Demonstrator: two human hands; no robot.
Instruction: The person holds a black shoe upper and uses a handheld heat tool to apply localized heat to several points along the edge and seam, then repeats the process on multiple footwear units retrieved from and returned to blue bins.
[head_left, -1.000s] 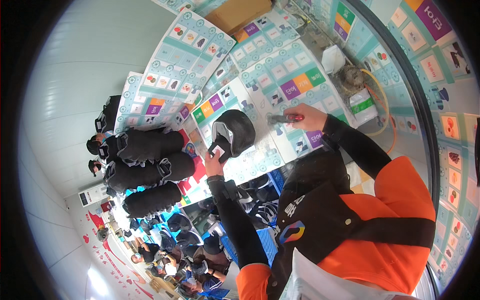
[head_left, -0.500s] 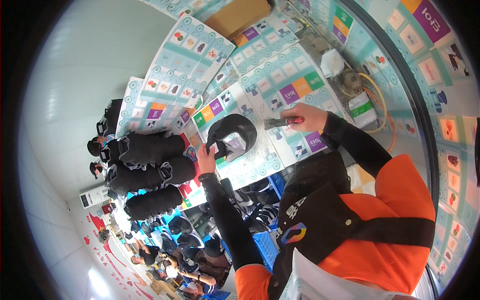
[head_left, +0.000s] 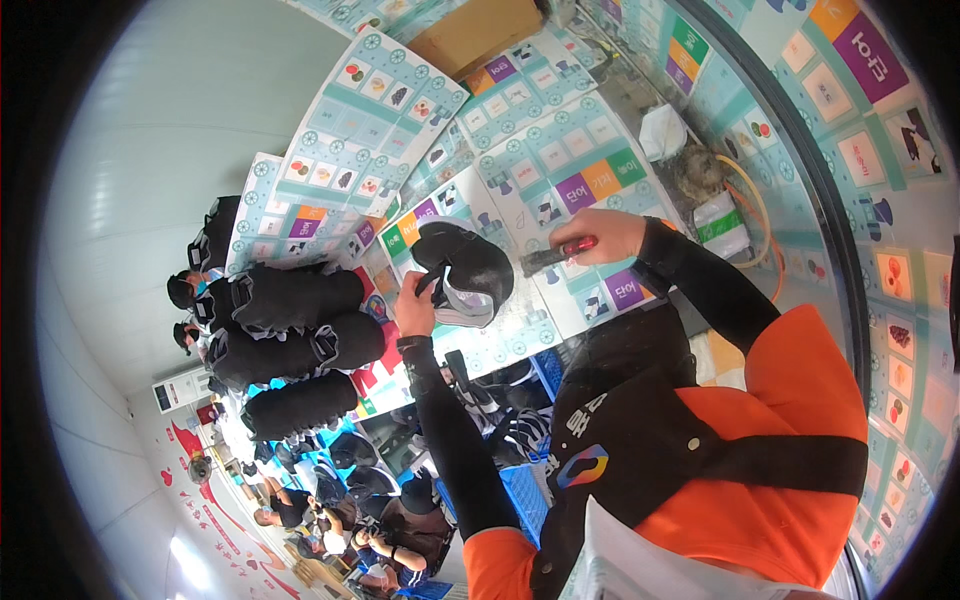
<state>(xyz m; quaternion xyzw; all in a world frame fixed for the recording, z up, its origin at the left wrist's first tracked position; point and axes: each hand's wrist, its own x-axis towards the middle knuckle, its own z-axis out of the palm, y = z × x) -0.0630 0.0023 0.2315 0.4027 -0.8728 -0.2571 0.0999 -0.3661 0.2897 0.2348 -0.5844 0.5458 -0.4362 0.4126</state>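
My left hand (head_left: 415, 306) pinches the near-left edge of a black cap (head_left: 480, 265). Part of the cap's pale inside shows, and it is tilted over the patterned worktop (head_left: 540, 330). Closed round the red handle of a brush-like tool (head_left: 545, 257) is my right hand (head_left: 608, 237). The tool's dark, flat head points left toward the cap, with a small gap between them.
Stacked black caps (head_left: 300, 300) stand left of the worktop. Blue crates (head_left: 525, 500) with more caps lie below its near edge. Patterned boards (head_left: 365, 120) lean behind. Yellow and orange hoses (head_left: 765, 210) and a white packet (head_left: 720, 222) are at right. Several people sit at lower left.
The cap has been tilted and turned in my left hand, so more of its inside shows. My right hand has moved slightly left with the tool, whose head now angles lower.
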